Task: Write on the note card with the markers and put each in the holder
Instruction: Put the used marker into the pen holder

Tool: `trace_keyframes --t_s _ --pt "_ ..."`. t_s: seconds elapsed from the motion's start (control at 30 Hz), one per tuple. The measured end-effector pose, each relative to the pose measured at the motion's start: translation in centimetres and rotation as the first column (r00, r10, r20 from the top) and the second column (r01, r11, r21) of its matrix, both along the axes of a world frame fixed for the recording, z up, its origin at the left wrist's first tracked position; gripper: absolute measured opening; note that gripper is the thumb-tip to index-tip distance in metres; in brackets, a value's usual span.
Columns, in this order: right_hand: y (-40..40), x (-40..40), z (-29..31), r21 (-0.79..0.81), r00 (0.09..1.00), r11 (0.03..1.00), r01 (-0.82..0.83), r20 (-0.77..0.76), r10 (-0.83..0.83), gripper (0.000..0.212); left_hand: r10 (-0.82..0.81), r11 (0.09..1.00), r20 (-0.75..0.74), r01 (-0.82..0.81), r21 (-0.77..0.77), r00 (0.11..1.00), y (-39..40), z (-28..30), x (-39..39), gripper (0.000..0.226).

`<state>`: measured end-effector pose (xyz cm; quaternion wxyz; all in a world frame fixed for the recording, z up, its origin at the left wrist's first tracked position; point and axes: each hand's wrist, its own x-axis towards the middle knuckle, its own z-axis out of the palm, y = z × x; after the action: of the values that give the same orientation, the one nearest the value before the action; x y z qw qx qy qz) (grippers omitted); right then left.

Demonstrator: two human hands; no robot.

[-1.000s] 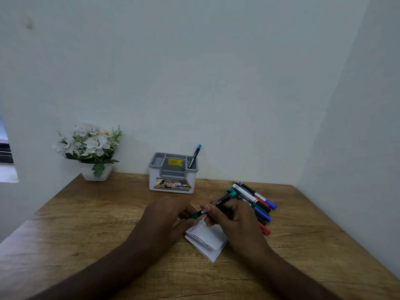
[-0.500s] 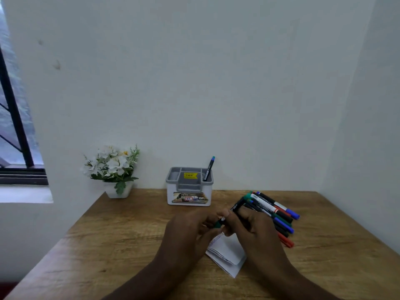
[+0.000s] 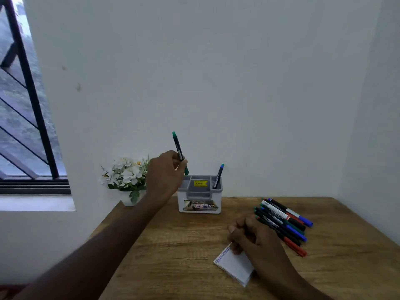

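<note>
Nearest, the right hand [image 3: 255, 239] rests loosely curled, fingers together, on the far edge of the white note card [image 3: 234, 265] on the wooden table [image 3: 173, 256]. Just right lies a pile of markers [image 3: 283, 221]. Farther back, the left hand [image 3: 165, 176] pinches a green marker [image 3: 179, 151], near upright, above the left end of the grey holder [image 3: 200, 197], where a blue marker [image 3: 218, 176] leans.
</note>
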<state>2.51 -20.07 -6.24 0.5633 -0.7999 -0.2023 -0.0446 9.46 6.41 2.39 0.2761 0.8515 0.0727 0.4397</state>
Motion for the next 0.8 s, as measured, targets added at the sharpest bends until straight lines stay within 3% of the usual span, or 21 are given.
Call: trace_keyframes --t_s 0.13,0.27,0.43,0.53,0.6,0.7,0.73,0.8 --pt "0.0 0.1 -0.1 -0.007 1.0 1.0 -0.015 0.005 0.015 0.016 0.121 0.992 -0.149 -0.116 0.041 0.981 0.9 -2.7 2.0 0.023" --pt "-0.2 0.1 0.1 -0.018 1.0 1.0 0.003 0.019 -0.003 0.013 0.099 0.991 -0.261 -0.07 0.116 0.96 1.6 -4.6 3.0 0.035" --pt "-0.6 0.7 0.1 -0.037 0.999 0.999 0.017 0.053 -0.015 0.013 0.122 0.988 -0.198 -0.099 0.121 0.973 1.2 -4.5 -0.1 0.056" --pt "-0.8 1.0 -0.3 -0.023 0.999 1.0 0.003 0.051 -0.002 0.011 0.139 0.981 -0.105 -0.122 0.15 0.985 -1.7 -5.4 -5.2 0.047" --pt "-1.0 1.1 0.1 0.013 0.998 1.0 0.027 0.049 -0.028 0.01 -0.045 0.974 -0.166 0.08 0.213 0.985 -3.9 -6.2 -8.1 0.038" --pt "-2.1 1.9 1.2 -0.083 0.978 0.987 0.137 0.168 -0.122 0.008 -0.369 0.863 -0.499 0.488 0.129 0.784 -6.6 -7.5 -10.4 0.055" --pt "-2.7 2.3 1.6 -0.178 0.959 0.966 0.186 0.248 -0.139 0.011 -0.389 0.83 -0.551 0.54 0.137 0.738 -7.1 -8.0 -10.6 0.062" --pt "-4.0 2.9 2.1 -0.389 0.922 0.877 0.282 0.364 -0.135 0.017 -0.359 0.79 -0.585 0.57 0.224 0.727 -7.7 -8.7 -10.4 0.066"
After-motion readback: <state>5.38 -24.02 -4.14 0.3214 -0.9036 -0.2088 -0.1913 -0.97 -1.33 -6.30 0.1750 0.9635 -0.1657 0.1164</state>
